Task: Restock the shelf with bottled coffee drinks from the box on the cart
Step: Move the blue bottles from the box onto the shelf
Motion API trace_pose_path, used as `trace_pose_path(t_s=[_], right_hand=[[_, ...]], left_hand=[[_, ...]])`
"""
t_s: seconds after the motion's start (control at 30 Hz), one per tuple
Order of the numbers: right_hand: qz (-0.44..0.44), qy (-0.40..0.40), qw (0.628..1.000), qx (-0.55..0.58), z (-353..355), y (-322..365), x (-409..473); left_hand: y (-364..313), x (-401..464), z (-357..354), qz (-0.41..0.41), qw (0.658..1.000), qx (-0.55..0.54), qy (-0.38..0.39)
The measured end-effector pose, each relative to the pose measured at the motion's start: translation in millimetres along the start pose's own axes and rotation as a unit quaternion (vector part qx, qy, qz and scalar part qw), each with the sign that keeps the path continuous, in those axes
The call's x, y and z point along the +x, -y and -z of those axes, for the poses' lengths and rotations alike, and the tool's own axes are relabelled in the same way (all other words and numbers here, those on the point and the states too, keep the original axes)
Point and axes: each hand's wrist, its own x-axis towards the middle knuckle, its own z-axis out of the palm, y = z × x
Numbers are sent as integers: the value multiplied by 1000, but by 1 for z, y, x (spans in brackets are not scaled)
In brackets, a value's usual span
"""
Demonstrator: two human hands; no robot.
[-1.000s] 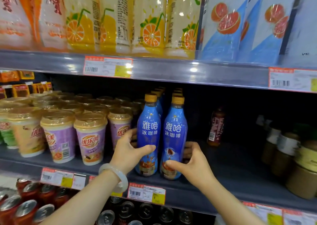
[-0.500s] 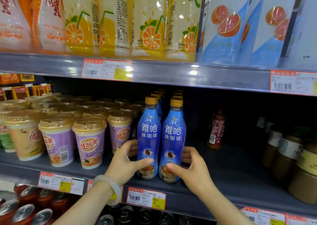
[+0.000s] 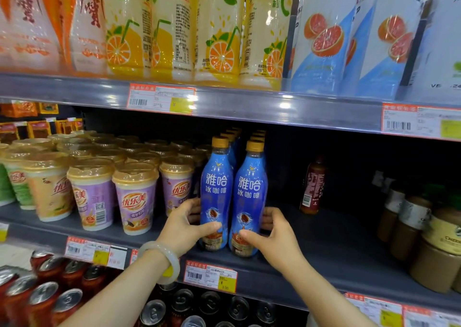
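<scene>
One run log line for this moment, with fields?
stage: placing | left hand: grips left coffee bottle | right hand: grips right coffee bottle | bottles: upright on shelf

Milk-tea cups (image 3: 136,199), soda cans (image 3: 42,299)

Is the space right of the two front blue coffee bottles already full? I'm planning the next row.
No: right of the front blue bottles, bare shelf runs to one brown bottle.

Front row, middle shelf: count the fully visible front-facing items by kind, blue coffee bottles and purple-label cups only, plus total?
Blue coffee bottles: 2, left bottle and right bottle, one in each hand
Purple-label cups: 3
Total: 5
</scene>
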Motion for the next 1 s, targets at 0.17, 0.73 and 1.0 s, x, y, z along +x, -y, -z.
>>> trace_pose_path(t_s=[0.17,0.73,1.0], right_hand=[[-18,16,999,-32,7,1,-4],[203,249,907,-271,-19,13,-100],[295,479,780,-272,-126,10,-203]], left_hand=[[-8,-12,-4,25,999,36,-26],[-24,-139,5,94,914,389,-63],[3,-304,106,328,820,417,-213]])
